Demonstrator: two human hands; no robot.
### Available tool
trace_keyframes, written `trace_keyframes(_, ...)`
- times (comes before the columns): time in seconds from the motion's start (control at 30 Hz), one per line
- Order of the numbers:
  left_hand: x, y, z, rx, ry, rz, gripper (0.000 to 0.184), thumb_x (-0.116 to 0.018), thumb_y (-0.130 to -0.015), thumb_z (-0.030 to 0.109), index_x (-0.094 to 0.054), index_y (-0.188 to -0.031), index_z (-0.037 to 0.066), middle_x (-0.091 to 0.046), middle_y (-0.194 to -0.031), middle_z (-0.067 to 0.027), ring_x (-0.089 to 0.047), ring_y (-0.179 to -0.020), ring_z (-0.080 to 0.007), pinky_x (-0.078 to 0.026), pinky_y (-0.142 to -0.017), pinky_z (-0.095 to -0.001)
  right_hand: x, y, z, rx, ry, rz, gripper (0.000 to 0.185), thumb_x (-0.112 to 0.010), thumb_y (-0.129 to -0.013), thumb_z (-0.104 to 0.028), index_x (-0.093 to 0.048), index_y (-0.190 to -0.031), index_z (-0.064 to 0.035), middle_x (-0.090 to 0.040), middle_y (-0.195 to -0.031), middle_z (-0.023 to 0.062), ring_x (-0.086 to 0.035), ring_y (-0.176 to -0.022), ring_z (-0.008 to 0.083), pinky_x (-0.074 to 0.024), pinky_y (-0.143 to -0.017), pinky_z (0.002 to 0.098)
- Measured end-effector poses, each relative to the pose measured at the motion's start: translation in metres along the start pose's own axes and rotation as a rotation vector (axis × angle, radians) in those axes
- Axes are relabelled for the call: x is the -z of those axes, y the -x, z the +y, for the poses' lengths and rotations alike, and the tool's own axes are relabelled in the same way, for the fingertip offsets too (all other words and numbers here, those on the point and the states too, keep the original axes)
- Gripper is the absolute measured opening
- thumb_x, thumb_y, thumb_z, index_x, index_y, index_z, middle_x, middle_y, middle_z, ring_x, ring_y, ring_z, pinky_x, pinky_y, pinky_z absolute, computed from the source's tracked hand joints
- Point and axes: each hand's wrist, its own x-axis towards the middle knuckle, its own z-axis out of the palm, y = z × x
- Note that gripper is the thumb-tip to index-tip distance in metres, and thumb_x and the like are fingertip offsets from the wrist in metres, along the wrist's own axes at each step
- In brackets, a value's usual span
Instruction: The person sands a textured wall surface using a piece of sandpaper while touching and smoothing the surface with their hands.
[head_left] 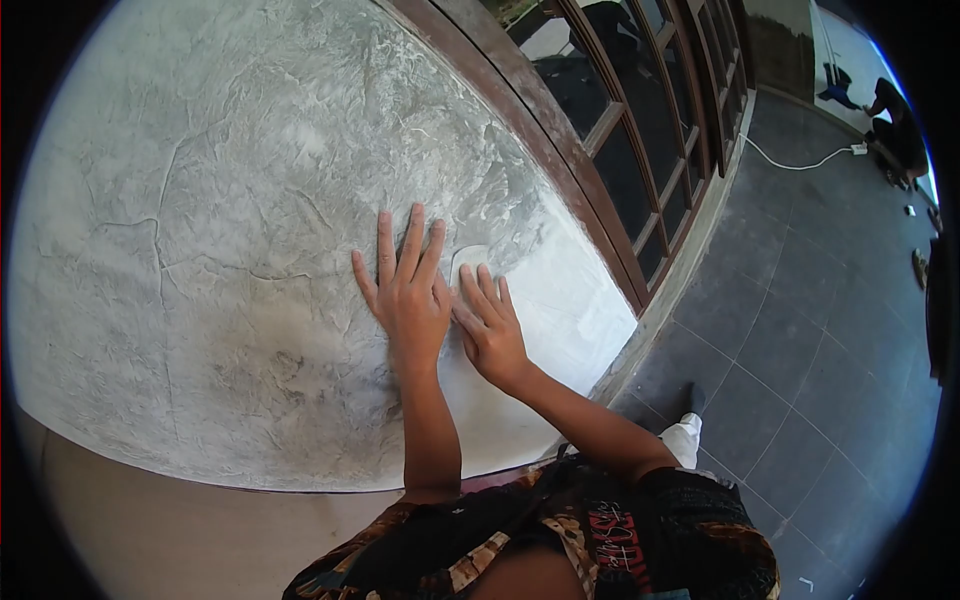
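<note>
My left hand [414, 308] lies flat on the mottled grey-white plastered wall [255, 200], fingers spread and holding nothing. Just to its right, my right hand [496, 338] presses a pale, flat, round-cornered pad [468, 256] against the same surface. Only the pad's upper edge shows beyond my fingertips; the rest is under the hand, and its exact kind cannot be made out. Around the left hand the plaster is rough, with cracks and grey patches. Below and right of the right hand it looks whiter and smoother.
Brown wooden window frames [622, 110] with glass panes border the wall on the right. Dark grey floor tiles [770, 340] run alongside. A white cable [795, 166] crosses the floor to a socket block [858, 149]. Another person [895, 130] crouches at the far right.
</note>
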Motion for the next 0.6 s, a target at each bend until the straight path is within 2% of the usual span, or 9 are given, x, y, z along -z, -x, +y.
trace_keyframes(0.03,-0.002,0.001,-0.001,-0.002,-0.004,0.007,0.049,-0.062,-0.085,0.008,-0.067,-0.130,0.028,-0.051,-0.150,0.0092,-0.038,-0.146,-0.0231,-0.012,-0.121,-0.0553,-0.001,0.001,0.002,0.006,0.017,-0.010,0.046,-0.066,-0.088,-0.008,-0.060,-0.133,-0.0052,-0.042,-0.154,0.0199,-0.039,-0.140,0.0453,-0.0278,-0.112,0.0641)
trace_keyframes(0.13,0.004,-0.001,0.001,-0.010,-0.034,-0.020,0.050,-0.062,-0.084,0.008,-0.067,-0.130,0.028,-0.051,-0.150,0.0088,-0.037,-0.147,-0.0233,-0.012,-0.121,-0.0553,0.024,-0.070,0.022,-0.109,0.083,0.185,0.045,-0.066,-0.088,-0.007,-0.060,-0.133,-0.0050,-0.043,-0.153,0.0190,-0.040,-0.139,0.0468,-0.0275,-0.112,0.0637)
trace_keyframes(0.17,0.005,0.001,0.001,-0.007,-0.038,-0.022,0.050,-0.062,-0.084,0.008,-0.067,-0.130,0.028,-0.051,-0.150,0.0088,-0.037,-0.147,-0.0233,-0.012,-0.121,-0.0553,0.027,-0.079,0.026,-0.079,0.103,0.219,0.045,-0.066,-0.088,-0.007,-0.060,-0.132,-0.0034,-0.044,-0.152,0.0200,-0.041,-0.138,0.0474,-0.0287,-0.112,0.0633)
trace_keyframes(0.27,0.006,-0.001,0.001,-0.002,0.003,-0.019,0.050,-0.062,-0.084,0.008,-0.067,-0.130,0.028,-0.052,-0.150,0.0083,-0.037,-0.147,-0.0237,-0.012,-0.121,-0.0556,0.006,-0.025,0.007,0.006,0.011,0.086,0.043,-0.066,-0.088,-0.008,-0.060,-0.131,-0.0028,-0.045,-0.151,0.0202,-0.039,-0.140,0.0446,-0.0294,-0.111,0.0636)
trace_keyframes(0.3,0.005,0.002,0.000,0.001,0.017,-0.021,0.050,-0.062,-0.084,0.008,-0.067,-0.130,0.027,-0.052,-0.149,0.0080,-0.037,-0.146,-0.0239,-0.012,-0.121,-0.0560,0.001,0.002,-0.002,0.003,-0.004,-0.024,0.043,-0.066,-0.089,-0.008,-0.061,-0.132,-0.0053,-0.045,-0.152,0.0186,-0.039,-0.141,0.0436,-0.0282,-0.111,0.0648)
trace_keyframes(0.37,0.001,-0.003,0.001,0.008,0.034,-0.013,0.050,-0.061,-0.084,0.008,-0.067,-0.130,0.027,-0.052,-0.149,0.0078,-0.038,-0.146,-0.0242,-0.013,-0.121,-0.0564,-0.004,0.003,0.001,0.027,0.052,-0.010,0.043,-0.065,-0.089,-0.008,-0.061,-0.132,-0.0062,-0.046,-0.152,0.0172,-0.039,-0.141,0.0445,-0.0267,-0.111,0.0664)
trace_keyframes(0.5,0.006,0.002,0.000,-0.011,0.000,-0.039,0.050,-0.060,-0.084,0.008,-0.068,-0.129,0.027,-0.052,-0.150,0.0077,-0.038,-0.146,-0.0243,-0.012,-0.121,-0.0568,0.023,-0.076,0.017,-0.059,0.081,0.213,0.044,-0.065,-0.090,-0.008,-0.060,-0.133,-0.0046,-0.047,-0.150,0.0176,-0.041,-0.138,0.0465,-0.0285,-0.110,0.0648)
trace_keyframes(0.6,0.004,0.001,-0.001,-0.015,0.025,-0.018,0.049,-0.059,-0.084,0.008,-0.068,-0.129,0.027,-0.052,-0.150,0.0077,-0.038,-0.146,-0.0242,-0.012,-0.121,-0.0565,0.004,-0.018,0.001,-0.028,-0.016,0.056,0.043,-0.065,-0.090,-0.008,-0.060,-0.133,-0.0054,-0.045,-0.152,0.0184,-0.038,-0.142,0.0448,-0.0269,-0.112,0.0643)
